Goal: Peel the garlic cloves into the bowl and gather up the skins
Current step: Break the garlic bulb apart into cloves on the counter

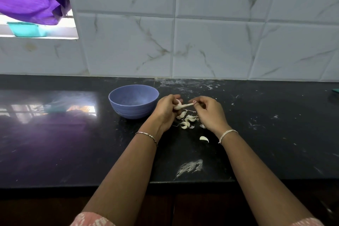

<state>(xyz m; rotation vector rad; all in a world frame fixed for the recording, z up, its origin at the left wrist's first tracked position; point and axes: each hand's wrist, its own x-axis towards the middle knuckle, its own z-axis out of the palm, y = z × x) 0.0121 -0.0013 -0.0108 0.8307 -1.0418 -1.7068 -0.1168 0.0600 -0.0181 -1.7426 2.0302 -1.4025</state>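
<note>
A person's left hand grips a garlic clove above a dark bench, while the right hand pinches its skin tip to pull it away. A blue bowl sits just beside the left hand, handy for dropping. Loose cloves lie beneath; open bench surrounds them.

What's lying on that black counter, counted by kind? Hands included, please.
Round lavender-blue plastic bowl: 1
Hands, left hand and right hand: 2
White garlic clove pinched between both hands: 1
Lone white garlic clove lying apart: 1
Heap of cloves and skins: 1, pieces too jumbled to count
Total: 6
</note>
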